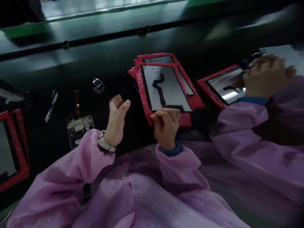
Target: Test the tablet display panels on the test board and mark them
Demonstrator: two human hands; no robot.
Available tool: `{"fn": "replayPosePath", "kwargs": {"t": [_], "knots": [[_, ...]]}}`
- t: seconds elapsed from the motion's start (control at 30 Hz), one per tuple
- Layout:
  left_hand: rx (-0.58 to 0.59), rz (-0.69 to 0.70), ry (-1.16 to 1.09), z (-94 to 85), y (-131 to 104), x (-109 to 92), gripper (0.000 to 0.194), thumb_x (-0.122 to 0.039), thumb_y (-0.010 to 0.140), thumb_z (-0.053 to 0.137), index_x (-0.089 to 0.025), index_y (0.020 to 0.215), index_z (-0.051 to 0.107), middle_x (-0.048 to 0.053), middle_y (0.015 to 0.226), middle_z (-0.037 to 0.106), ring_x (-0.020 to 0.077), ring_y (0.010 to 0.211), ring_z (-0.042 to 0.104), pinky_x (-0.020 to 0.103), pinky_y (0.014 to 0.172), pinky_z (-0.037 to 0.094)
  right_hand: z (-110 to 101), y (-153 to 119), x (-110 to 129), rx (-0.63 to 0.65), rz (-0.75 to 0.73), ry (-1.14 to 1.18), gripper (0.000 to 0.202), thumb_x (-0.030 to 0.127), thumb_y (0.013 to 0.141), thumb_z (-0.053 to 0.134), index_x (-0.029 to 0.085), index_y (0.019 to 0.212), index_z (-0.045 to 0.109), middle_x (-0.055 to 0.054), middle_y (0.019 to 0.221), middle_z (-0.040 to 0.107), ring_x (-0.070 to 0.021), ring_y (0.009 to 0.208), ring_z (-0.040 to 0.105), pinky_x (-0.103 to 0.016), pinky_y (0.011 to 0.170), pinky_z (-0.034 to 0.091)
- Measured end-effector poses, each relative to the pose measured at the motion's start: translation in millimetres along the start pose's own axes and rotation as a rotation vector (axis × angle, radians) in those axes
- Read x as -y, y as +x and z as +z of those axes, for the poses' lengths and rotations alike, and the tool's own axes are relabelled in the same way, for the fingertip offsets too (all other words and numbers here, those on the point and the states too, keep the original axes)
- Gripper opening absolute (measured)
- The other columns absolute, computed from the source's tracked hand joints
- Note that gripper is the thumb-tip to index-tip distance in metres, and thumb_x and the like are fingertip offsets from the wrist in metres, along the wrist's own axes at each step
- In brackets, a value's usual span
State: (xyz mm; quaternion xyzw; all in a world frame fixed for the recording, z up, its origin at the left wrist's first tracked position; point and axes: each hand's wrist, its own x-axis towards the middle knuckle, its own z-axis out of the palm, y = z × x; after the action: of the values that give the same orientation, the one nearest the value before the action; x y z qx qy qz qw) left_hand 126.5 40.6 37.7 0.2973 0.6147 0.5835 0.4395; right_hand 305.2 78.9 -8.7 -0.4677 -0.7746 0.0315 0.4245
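Observation:
My left hand [118,118], with a watch [106,141] on the wrist, is raised over the dark bench. Its thumb stands apart from the fingers, and nothing shows in it. My right hand [167,128] is closed at the lower edge of a flat display panel [169,85]. Anything between these fingers is hidden. The panel has a dark bent ribbon cable [161,91] across its pale back and lies on red bubble wrap [144,95], over other wrapped panels. Left of my left hand lies an opened electronic device [79,128] with an orange flex cable [77,103].
A pen-like tool [51,107] and a small shiny metal object [98,85] lie on the bench. Red-wrapped panels [20,152] stand at far left. At right, another person's hand [266,76] is over another red-wrapped panel [224,84]. A dark bar [99,35] crosses behind.

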Motion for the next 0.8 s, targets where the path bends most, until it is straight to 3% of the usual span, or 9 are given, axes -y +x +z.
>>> {"fn": "replayPosePath", "kwargs": {"t": [0.13, 0.23, 0.37, 0.47, 0.6, 0.7, 0.8], "knots": [[0.221, -0.399, -0.178, 18.5, -3, 11, 0.038, -0.04, 0.084, 0.079, -0.013, 0.107, 0.063, 0.008, 0.093, 0.071, 0.0204, 0.09, 0.072, 0.028, 0.078, 0.059, -9, -28, 44, 0.095, -0.235, 0.116, 0.021, 0.024, 0.101, 0.053, 0.023, 0.086, 0.066, -0.005, 0.087, 0.068, -0.0195, 0.088, 0.059, -0.036, 0.085, 0.046], [0.231, -0.565, -0.31, 11.9, -16, 16, 0.052, -0.031, 0.065, 0.094, -0.013, 0.104, 0.065, 0.006, 0.089, 0.073, 0.0214, 0.09, 0.072, 0.028, 0.081, 0.059, -14, -44, 56, 0.138, -0.34, 0.226, 0.016, 0.021, 0.1, 0.057, 0.021, 0.087, 0.067, -0.004, 0.086, 0.069, -0.0189, 0.088, 0.06, -0.036, 0.091, 0.05], [0.226, -0.58, -0.4, -17.0, -37, 21, 0.055, -0.025, 0.066, 0.094, -0.013, 0.113, 0.068, 0.008, 0.099, 0.077, 0.0248, 0.096, 0.074, 0.034, 0.089, 0.061, -17, -60, 58, 0.125, -0.386, 0.404, 0.005, 0.022, 0.097, 0.063, 0.02, 0.094, 0.067, -0.003, 0.087, 0.071, -0.0187, 0.091, 0.061, -0.035, 0.091, 0.054], [0.204, -0.605, -0.434, -42.3, -48, 29, 0.052, -0.025, 0.074, 0.089, -0.013, 0.121, 0.068, 0.011, 0.108, 0.077, 0.0283, 0.104, 0.074, 0.039, 0.096, 0.06, -16, -67, 56, 0.126, -0.4, 0.454, 0.013, 0.028, 0.097, 0.061, 0.021, 0.104, 0.069, -0.006, 0.096, 0.073, -0.0211, 0.098, 0.062, -0.038, 0.089, 0.057], [0.089, -0.614, -0.455, -62.7, -58, 38, 0.059, -0.022, 0.074, 0.089, -0.014, 0.127, 0.065, 0.013, 0.114, 0.077, 0.0306, 0.11, 0.073, 0.043, 0.1, 0.06, -10, -72, 47, 0.319, -0.317, 0.282, 0.043, 0.048, 0.096, 0.061, 0.018, 0.126, 0.066, -0.016, 0.129, 0.065, -0.0314, 0.126, 0.054, -0.051, 0.103, 0.053], [0.019, -0.583, -0.453, -65.1, -64, 40, 0.056, -0.022, 0.076, 0.087, -0.015, 0.127, 0.065, 0.012, 0.119, 0.076, 0.03, 0.114, 0.072, 0.044, 0.102, 0.059, -5, -74, 38, 0.506, -0.27, 0.114, 0.078, 0.065, 0.09, 0.061, 0.014, 0.148, 0.05, -0.025, 0.153, 0.044, -0.0415, 0.145, 0.038, -0.065, 0.113, 0.043], [-0.019, -0.558, -0.427, -63.1, -65, 41, 0.053, -0.023, 0.076, 0.087, -0.017, 0.124, 0.065, 0.011, 0.12, 0.075, 0.03, 0.113, 0.072, 0.045, 0.102, 0.059, 0, -75, 32, 0.597, -0.194, 0.034, 0.091, 0.067, 0.088, 0.063, 0.012, 0.157, 0.037, -0.027, 0.161, 0.031, -0.043, 0.151, 0.031, -0.066, 0.117, 0.038]]}}
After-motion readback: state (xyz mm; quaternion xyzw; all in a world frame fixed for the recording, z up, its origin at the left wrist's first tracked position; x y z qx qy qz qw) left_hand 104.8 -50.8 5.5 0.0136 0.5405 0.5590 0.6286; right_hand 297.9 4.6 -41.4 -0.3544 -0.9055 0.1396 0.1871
